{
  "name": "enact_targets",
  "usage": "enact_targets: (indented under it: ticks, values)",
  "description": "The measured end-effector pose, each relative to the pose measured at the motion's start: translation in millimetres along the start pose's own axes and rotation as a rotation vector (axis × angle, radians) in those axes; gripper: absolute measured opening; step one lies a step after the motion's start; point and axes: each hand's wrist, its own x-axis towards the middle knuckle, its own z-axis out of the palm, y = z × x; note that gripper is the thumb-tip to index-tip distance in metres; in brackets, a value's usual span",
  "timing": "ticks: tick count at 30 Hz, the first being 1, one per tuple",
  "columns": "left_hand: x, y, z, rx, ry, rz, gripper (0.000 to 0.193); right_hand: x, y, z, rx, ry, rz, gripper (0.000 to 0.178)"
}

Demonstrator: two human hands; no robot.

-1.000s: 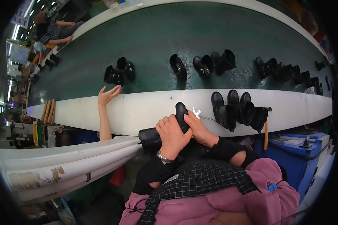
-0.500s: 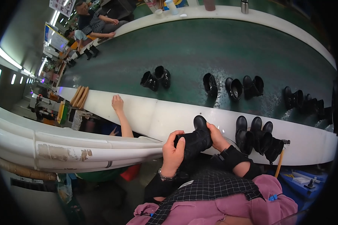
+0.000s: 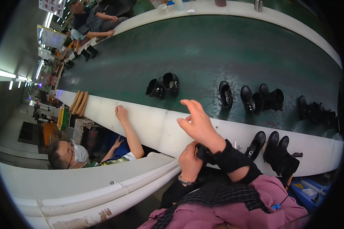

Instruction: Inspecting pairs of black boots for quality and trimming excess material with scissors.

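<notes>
My left hand (image 3: 190,162) is closed on a black boot (image 3: 203,153), close in front of my body. Much of that boot is hidden behind my right wrist and sleeve. Raised above the white ledge, my right hand (image 3: 199,125) has its fingers stretched and thumb apart, with nothing in it. To the right on the ledge stand a black boot (image 3: 255,145) with a round metal piece and more black boots (image 3: 276,154). By these, a hammer (image 3: 296,155) is partly hidden.
A green conveyor belt (image 3: 141,49) carries several black boots, including a pair (image 3: 170,84). Tan wooden pieces (image 3: 79,103) lie on the white ledge (image 3: 156,122) at left. A masked co-worker (image 3: 70,154) reaches a hand onto it. A thick white casing (image 3: 84,187) flanks my left side.
My right hand has let go of the boot and risen to the left, crossing in front of it. My left hand keeps the boot, now lower. The co-worker's head has come into view.
</notes>
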Motion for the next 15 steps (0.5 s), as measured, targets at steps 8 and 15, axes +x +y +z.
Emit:
enact_targets:
  ticks: [8,15]
  values:
    - [1,-17,-20,0.025,0.032,-0.088,0.026,183,22,94,-0.647,-0.362,0.048,0.085]
    - [1,-28,-10,-0.019,0.008,-0.147,0.024,209,90,144,-0.71,-0.171,-0.078,0.04]
